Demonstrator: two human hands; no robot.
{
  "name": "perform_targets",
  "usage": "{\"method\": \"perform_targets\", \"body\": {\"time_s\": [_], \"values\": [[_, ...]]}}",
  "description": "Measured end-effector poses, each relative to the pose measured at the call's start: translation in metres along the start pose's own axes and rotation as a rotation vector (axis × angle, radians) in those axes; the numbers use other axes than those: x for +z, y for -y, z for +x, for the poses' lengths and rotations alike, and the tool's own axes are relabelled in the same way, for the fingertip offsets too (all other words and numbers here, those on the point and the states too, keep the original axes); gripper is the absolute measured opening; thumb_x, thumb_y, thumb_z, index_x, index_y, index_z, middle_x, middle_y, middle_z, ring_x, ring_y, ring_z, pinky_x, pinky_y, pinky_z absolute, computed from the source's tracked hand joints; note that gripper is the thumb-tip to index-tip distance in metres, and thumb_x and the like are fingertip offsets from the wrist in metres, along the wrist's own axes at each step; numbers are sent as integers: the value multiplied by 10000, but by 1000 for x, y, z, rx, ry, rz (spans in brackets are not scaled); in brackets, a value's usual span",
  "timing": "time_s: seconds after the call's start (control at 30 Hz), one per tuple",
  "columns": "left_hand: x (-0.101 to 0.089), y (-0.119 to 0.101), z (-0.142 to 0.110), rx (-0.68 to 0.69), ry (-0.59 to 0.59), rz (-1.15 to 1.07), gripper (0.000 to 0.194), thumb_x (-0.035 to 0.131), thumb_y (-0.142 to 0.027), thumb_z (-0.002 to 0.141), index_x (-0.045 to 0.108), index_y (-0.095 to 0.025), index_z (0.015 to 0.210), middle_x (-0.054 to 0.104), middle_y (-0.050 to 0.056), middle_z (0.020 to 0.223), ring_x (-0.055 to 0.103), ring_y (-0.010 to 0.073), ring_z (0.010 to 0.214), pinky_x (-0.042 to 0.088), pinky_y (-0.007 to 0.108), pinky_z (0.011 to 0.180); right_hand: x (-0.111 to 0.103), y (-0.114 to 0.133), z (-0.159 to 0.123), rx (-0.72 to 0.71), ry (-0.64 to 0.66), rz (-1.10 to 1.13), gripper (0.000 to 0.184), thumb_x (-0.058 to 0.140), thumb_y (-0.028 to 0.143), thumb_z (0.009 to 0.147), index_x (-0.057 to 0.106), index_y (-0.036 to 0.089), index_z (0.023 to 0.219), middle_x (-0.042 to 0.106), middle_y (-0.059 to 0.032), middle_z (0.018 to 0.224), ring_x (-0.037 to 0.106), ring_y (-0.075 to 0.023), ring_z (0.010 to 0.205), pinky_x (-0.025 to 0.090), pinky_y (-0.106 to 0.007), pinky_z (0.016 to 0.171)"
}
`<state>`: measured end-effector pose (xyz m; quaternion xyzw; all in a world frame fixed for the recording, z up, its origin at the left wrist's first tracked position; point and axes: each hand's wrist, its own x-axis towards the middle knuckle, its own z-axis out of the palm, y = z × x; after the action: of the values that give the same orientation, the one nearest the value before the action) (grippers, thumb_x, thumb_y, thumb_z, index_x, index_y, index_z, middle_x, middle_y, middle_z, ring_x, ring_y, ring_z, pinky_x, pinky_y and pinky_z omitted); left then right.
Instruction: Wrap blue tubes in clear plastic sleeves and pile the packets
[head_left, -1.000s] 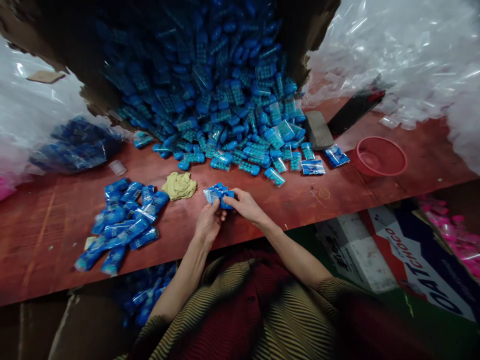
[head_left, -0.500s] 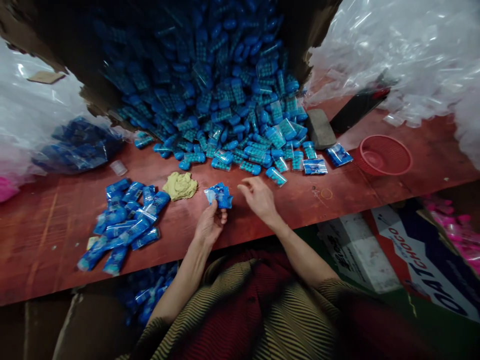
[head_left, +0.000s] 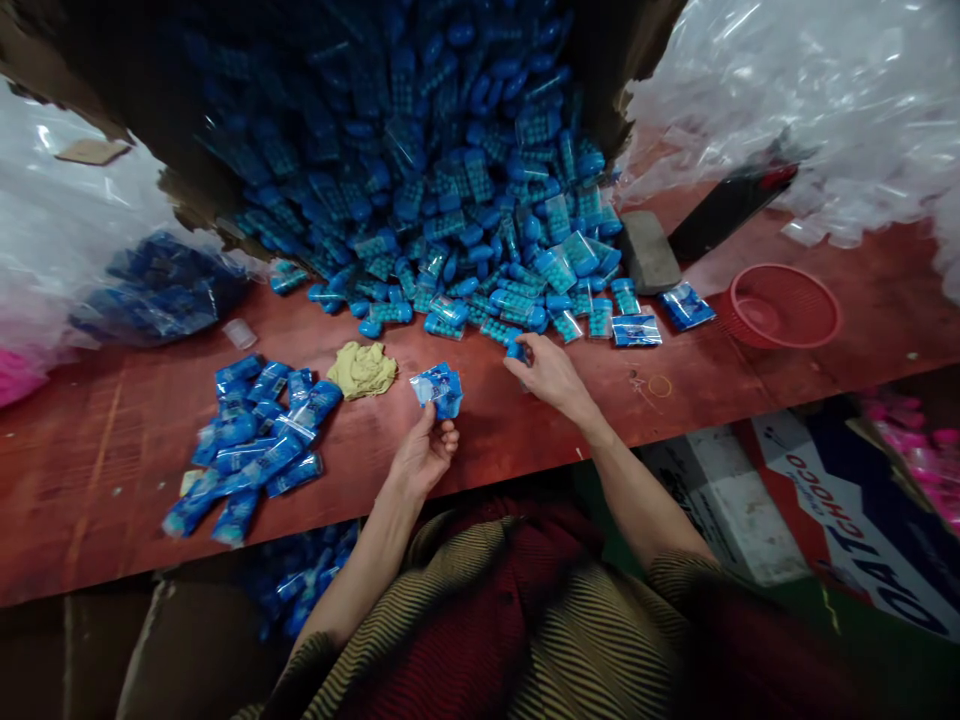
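Note:
My left hand point(head_left: 427, 450) pinches a few small blue printed plastic wrappers point(head_left: 438, 388) between thumb and fingers, just above the table. My right hand point(head_left: 551, 375) is closed on a small clear container with a blue cap point(head_left: 515, 350); the fingers cover most of it. Behind both hands spreads a big heap of similar containers point(head_left: 450, 265) filled with turquoise balls, spilling from a dark torn carton point(head_left: 626, 110). To the left lies a pile of containers in blue printed wrappers point(head_left: 259, 450). A crumpled yellow cloth point(head_left: 362, 370) rests between that pile and my left hand.
On the red table point(head_left: 97, 455) stand a grey block point(head_left: 649, 252) and a red plastic basket point(head_left: 784, 308). Two stacks of blue wrappers point(head_left: 636, 330) lie right of the heap. Clear plastic bags point(head_left: 810, 90) flank the carton. A printed box point(head_left: 847, 510) sits below the table edge.
My right hand has moved right and taken hold of a container that lay at the front of the heap. The left hand keeps the wrappers in nearly the same place.

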<state>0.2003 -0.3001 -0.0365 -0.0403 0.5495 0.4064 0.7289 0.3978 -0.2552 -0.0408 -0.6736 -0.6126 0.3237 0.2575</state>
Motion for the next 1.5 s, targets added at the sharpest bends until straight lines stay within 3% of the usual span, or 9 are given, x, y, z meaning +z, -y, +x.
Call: {"method": "perform_targets", "body": {"time_s": [0.13, 0.2, 0.3, 0.5, 0.77, 1.03, 1.3, 1.4, 1.5], "values": [[2, 3, 1, -15, -25, -9, 297, 518, -348, 863, 508, -146, 646, 513, -8, 492, 462, 61, 390, 348, 140, 345, -1, 11, -11, 75, 172, 827, 431, 540, 378, 764, 488, 212, 1158, 540, 42, 665, 565, -119, 514, 521, -282, 492], [3, 5, 1, -7, -26, 12, 292, 545, -360, 845, 515, -145, 650, 507, -12, 488, 468, 63, 389, 346, 143, 342, 1, 19, -19, 104, 227, 1026, 440, 588, 371, 720, 497, 220, 1123, 546, 55, 646, 583, -117, 511, 534, -271, 468], [4, 6, 2, 12, -15, 36, 285, 552, -358, 842, 519, -143, 657, 502, -15, 479, 478, 69, 388, 342, 145, 340, 8, 26, -26, 117, 267, 1138, 439, 645, 344, 673, 505, 222, 1070, 593, 39, 741, 633, -126, 569, 552, -256, 461], [4, 8, 0, 47, 0, 47, 270, 505, -322, 875, 508, -147, 669, 510, -12, 469, 482, 78, 384, 346, 153, 345, 18, 24, -28, 68, 249, 1125, 419, 658, 298, 680, 506, 216, 1062, 581, 44, 764, 642, -116, 592, 567, -238, 460], [-1, 9, 1, 115, 22, 65, 279, 628, -372, 787, 517, -144, 671, 520, -15, 473, 497, 82, 404, 364, 161, 367, 15, 26, -35, 50, 253, 1086, 430, 677, 274, 670, 491, 234, 1055, 585, 41, 808, 643, -116, 687, 586, -233, 528], [-8, 11, 2, 305, 85, 53, 309, 690, -429, 710, 555, -153, 731, 556, -18, 487, 541, 97, 445, 400, 169, 401, 18, 22, -45, 17, 237, 1097, 412, 681, 239, 680, 497, 244, 1049, 580, 26, 863, 625, -107, 722, 588, -228, 558], [-9, 11, 0, 399, 104, 84, 330, 706, -444, 683, 591, -154, 792, 576, -16, 507, 580, 115, 479, 453, 193, 449, 21, 25, -52, 14, 201, 1098, 421, 707, 246, 657, 500, 251, 1023, 574, -3, 972, 590, -124, 798, 578, -229, 565], [-6, 10, 0, 390, 70, 60, 297, 706, -410, 693, 596, -158, 805, 625, -5, 585, 615, 125, 540, 491, 213, 503, 34, 22, -60, -30, 156, 996, 394, 693, 244, 689, 501, 251, 1033, 584, -11, 992, 600, -141, 827, 577, -271, 637], [-2, 9, 1, 326, 68, 32, 263, 697, -379, 712, 588, -156, 803, 665, 10, 668, 643, 135, 603, 520, 233, 566, 53, 16, -70, -148, 0, 740, 373, 678, 244, 733, 514, 242, 1068, 589, -35, 1054, 608, -160, 893, 547, -320, 787]]}}
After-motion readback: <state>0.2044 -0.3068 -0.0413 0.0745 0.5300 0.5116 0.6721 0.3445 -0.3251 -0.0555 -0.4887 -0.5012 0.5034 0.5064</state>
